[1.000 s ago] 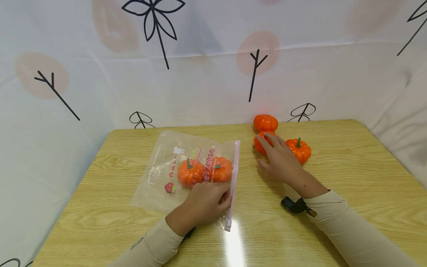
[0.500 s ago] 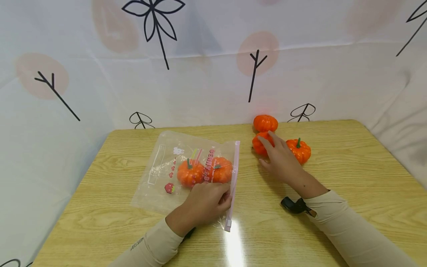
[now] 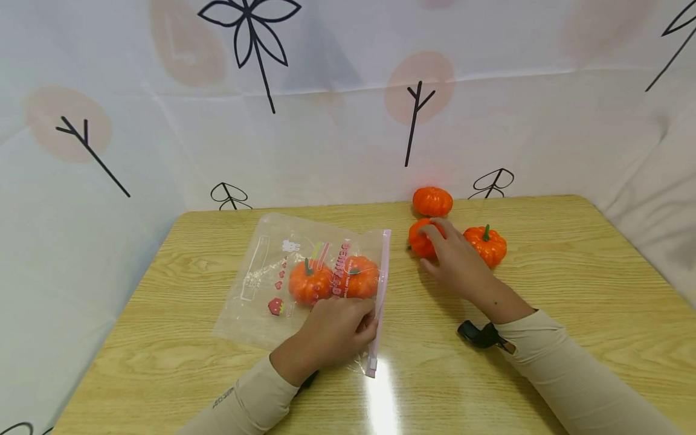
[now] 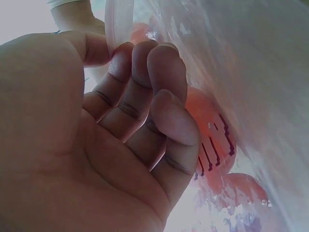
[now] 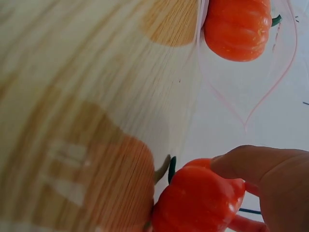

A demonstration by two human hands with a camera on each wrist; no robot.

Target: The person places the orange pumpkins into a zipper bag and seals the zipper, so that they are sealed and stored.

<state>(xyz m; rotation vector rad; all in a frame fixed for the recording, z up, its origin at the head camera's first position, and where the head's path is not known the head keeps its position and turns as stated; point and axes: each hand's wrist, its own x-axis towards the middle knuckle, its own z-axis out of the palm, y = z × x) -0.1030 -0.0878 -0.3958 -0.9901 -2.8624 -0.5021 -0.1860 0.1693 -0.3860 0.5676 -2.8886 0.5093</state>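
A clear printed zip bag [image 3: 252, 311] lies on the table with two small orange pumpkins inside, one on the left [image 3: 304, 287] and one nearer the mouth [image 3: 367, 281]. At its pink slider edge [image 3: 383, 272], my left hand [image 3: 334, 332] pinches the plastic; the left wrist view shows the thumb and fingertips meeting at the rim. The right wrist view shows the bag's mouth parted. My right hand [image 3: 459, 263] holds another orange pumpkin [image 3: 418, 239], thumb on one side and fingers on the other. In the right wrist view, this pumpkin [image 5: 193, 205] is tipped, its green stem sideways.
Two more orange pumpkins stand by my right hand, one behind it at the table's back edge [image 3: 432, 201] and one to its right [image 3: 489, 249]. A patterned white cloth [image 3: 337, 151] hangs behind the wooden table [image 3: 179, 314].
The pumpkin at my right hand has moved slightly left and toward me, opening a small gap from the one at the back. My left hand and the bag have stayed put.
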